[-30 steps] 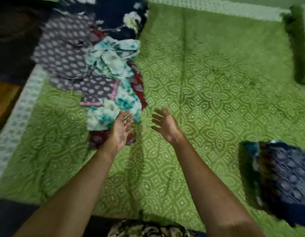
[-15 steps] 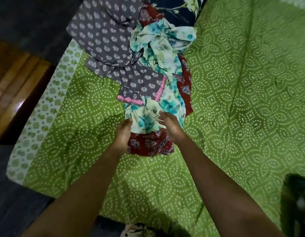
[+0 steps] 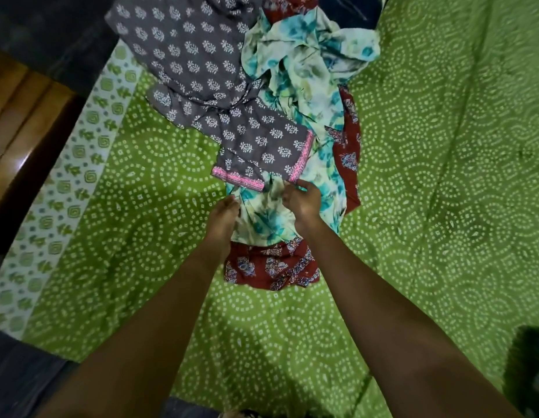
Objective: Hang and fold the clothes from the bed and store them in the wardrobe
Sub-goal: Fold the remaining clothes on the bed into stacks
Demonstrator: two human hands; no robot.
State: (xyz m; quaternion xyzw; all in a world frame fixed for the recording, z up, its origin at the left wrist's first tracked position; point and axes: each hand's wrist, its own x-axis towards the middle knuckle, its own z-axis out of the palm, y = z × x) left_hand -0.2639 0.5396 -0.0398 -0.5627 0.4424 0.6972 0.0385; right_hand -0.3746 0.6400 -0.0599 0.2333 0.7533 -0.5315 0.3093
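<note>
A bed (image 3: 428,236) in a green dotted sheet fills the view, with a wooden frame (image 3: 24,122) at its left edge. The clothes (image 3: 292,122) lie heaped on it. A grey top (image 3: 196,64) is at the left and a teal top (image 3: 307,79) is crumpled beside and partly under it. A red cloth (image 3: 271,267) lies beneath both, its end nearest the person.

The grey sleeve with its pink trim (image 3: 238,179) lies across the teal top. A pull from here could drag the grey top and red cloth along, creasing or scattering them.

Both hands are on the teal top's near end. The left hand (image 3: 224,218) curls onto its left edge, apparently gripping, though the fingertips are hidden. The right hand (image 3: 301,200) pinches a fold just below the trim.
</note>
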